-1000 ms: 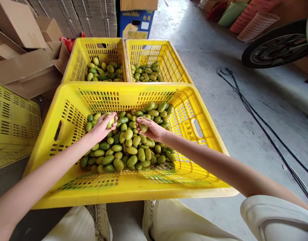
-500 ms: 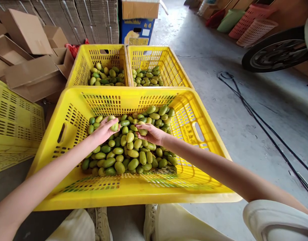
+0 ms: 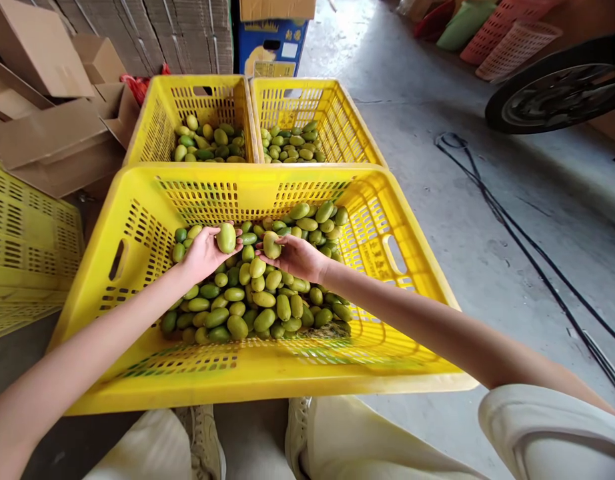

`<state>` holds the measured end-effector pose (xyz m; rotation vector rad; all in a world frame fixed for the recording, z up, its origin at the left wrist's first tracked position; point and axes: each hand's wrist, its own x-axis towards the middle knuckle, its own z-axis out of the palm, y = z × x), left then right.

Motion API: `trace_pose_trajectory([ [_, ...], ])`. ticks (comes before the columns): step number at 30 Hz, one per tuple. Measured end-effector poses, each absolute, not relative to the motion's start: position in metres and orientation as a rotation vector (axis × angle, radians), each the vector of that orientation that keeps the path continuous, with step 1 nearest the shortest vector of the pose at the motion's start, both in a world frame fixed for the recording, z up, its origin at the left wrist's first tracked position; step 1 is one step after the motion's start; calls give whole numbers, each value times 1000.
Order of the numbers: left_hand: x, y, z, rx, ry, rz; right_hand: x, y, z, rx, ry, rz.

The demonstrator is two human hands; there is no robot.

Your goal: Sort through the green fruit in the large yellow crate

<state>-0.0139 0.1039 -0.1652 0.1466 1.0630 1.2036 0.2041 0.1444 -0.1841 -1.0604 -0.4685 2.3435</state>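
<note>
My left hand (image 3: 206,252) is turned palm up over the large yellow crate (image 3: 247,385), its fingers curled round a smooth, pale green oval fruit (image 3: 226,238). Just to the right, my right hand (image 3: 298,257) grips a yellower green fruit (image 3: 272,245) between thumb and fingers. The two fruits are apart, side by side. Beneath both hands lies a heap of similar oval fruits (image 3: 264,299), ranging from dark green to yellowish. Some of the heap is hidden by my hands.
Behind stand two smaller-looking yellow crates, a left one (image 3: 160,127) and a right one (image 3: 350,127), both with fruit. Cardboard boxes (image 3: 52,137) and another yellow crate (image 3: 30,240) are at left. Black cables (image 3: 512,230) cross the floor at right, near a wheel (image 3: 552,90).
Both held fruits have been turned so that more of each shows. My right hand has moved slightly left, its fingers opening out a little beneath its fruit. The view has shifted slightly.
</note>
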Motion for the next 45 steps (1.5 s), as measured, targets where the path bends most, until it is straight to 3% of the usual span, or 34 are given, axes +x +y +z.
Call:
trace_pose_trajectory([
  [12, -17, 103, -180, 427, 1114, 1167, 210, 142, -189, -1057, -724, 2273],
  [19, -17, 104, -178, 275, 1069, 1200, 208, 144, -188, -1124, -515, 2333],
  [35, -12, 107, -183, 329, 1194, 1141, 204, 142, -199, -1315, -588, 2102],
  [45, -15, 108, -190, 220, 1081, 1174, 202, 140, -202, -1206, -474, 2261],
])
